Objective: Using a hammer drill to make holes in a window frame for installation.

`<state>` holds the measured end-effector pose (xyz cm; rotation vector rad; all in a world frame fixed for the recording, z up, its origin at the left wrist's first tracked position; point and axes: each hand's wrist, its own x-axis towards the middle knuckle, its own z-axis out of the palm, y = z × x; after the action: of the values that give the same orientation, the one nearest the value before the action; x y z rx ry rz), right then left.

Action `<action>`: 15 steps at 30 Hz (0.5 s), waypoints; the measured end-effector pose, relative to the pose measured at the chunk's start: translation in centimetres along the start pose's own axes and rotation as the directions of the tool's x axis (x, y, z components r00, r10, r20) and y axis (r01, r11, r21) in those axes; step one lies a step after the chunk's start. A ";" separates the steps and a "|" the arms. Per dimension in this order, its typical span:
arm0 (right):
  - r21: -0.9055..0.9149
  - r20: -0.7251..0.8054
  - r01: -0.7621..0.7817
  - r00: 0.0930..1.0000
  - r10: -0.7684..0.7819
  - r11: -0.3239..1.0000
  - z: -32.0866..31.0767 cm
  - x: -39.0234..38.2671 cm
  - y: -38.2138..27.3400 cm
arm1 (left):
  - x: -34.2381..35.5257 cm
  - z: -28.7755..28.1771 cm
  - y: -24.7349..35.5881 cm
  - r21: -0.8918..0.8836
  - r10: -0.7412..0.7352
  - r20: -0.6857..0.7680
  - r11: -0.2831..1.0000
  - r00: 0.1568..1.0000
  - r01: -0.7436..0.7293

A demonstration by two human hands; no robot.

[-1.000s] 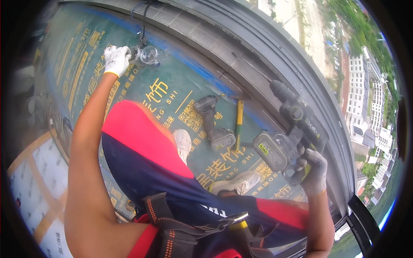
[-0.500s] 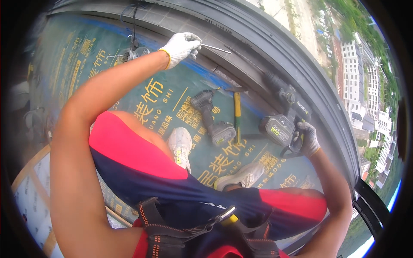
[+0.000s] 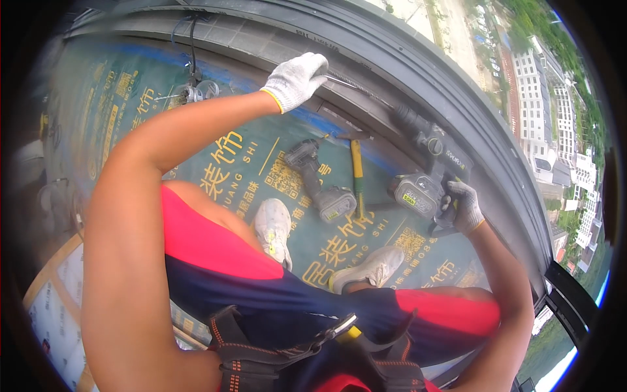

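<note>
My right hand (image 3: pixel 465 208), in a white knit glove, is closed around the rear grip of a dark cordless rotary hammer drill (image 3: pixel 439 155). The drill lies along the grey window sill, its long bit (image 3: pixel 377 98) pointing up and left. My left hand (image 3: pixel 297 80), gloved the same way, is closed on a thin silver metal rod (image 3: pixel 341 81). This rod lines up with the drill bit near its tip; whether the two touch I cannot tell. My left fingers hide the rod's other end.
A cordless impact driver (image 3: pixel 320 181) and a yellow-handled hammer (image 3: pixel 356 166) lie on the green printed floor sheet (image 3: pixel 261 157), near my shoes. A cable (image 3: pixel 193 49) runs down to a metal item at the far left. Beyond the dark window frame (image 3: pixel 483 121) are buildings far below.
My left hand has moved right, bringing the rod up to the drill bit's front end. The drill and my right hand have barely shifted in the picture.
</note>
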<state>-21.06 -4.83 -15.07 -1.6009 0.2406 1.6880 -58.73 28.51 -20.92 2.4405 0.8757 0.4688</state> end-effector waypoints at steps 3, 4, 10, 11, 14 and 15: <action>0.000 0.018 0.017 1.000 -0.017 1.000 -0.3 -0.1 0.2 | 0.0 0.1 0.5 0.012 -0.100 -0.026 0.995 0.995 0.100; 0.010 0.001 0.014 1.000 -0.014 1.000 -0.3 -0.1 0.2 | 0.1 -0.1 0.5 0.074 -0.138 -0.017 0.987 0.990 0.139; 0.011 0.010 0.012 1.000 -0.012 1.000 -0.4 0.2 0.3 | 0.3 -0.1 0.9 0.067 -0.199 0.044 0.978 0.979 0.196; 0.016 0.019 0.009 1.000 -0.009 1.000 -0.4 0.3 0.3 | 0.3 0.0 0.9 0.053 -0.198 0.031 0.979 0.980 0.196; 0.011 0.014 0.010 1.000 -0.010 1.000 -0.5 0.3 0.1 | 0.5 0.3 1.1 0.067 -0.238 0.027 0.970 0.971 0.236; 0.005 0.001 0.015 1.000 -0.015 1.000 -0.6 0.2 0.0 | 0.5 0.4 1.1 0.063 -0.239 0.027 0.970 0.971 0.237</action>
<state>-20.59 -5.07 -15.39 -1.5943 0.2315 1.6760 -57.62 28.01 -20.52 2.3478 1.1648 0.3159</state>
